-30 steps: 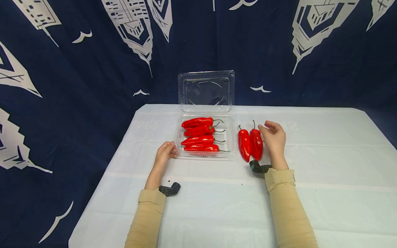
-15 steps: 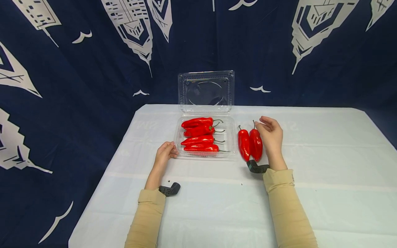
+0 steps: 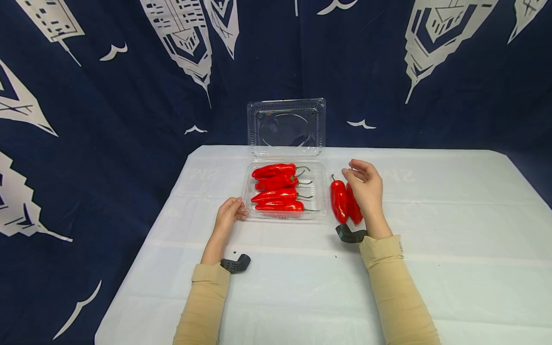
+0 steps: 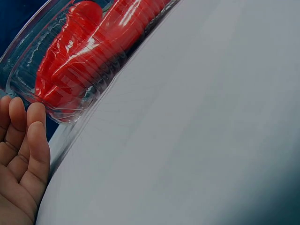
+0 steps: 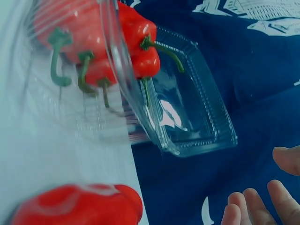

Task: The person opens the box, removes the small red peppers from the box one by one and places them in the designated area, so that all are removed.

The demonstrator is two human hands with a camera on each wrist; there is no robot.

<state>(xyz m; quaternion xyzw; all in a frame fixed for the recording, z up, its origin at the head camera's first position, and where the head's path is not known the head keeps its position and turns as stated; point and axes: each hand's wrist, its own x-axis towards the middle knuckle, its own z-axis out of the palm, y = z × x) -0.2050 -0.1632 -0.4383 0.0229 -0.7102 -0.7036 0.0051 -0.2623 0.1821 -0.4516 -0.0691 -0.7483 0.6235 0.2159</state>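
A clear hinged plastic box [image 3: 321,191] lies with its lid raised, holding several red peppers [image 3: 278,195] with green stems. The left hand [image 3: 228,213] touches the box's front left corner with lightly bent fingers, also visible in the left wrist view beside the box wall. Right of the box, two more red peppers [image 3: 339,201] lie side by side. Over the right one [image 3: 353,205] hovers the right hand [image 3: 366,189], partly covering it. Its fingers are apart and hold nothing, as the right wrist view also shows.
A white cloth covers the table [image 3: 453,215]. Behind it hangs a dark blue curtain [image 3: 366,72] with white building and bird prints. The raised lid [image 3: 286,127] stands at the table's back edge, in front of the curtain.
The right hand has moved left and slightly away from the body, from beside the right loose pepper to over it. The left hand, box and peppers stay where they were.
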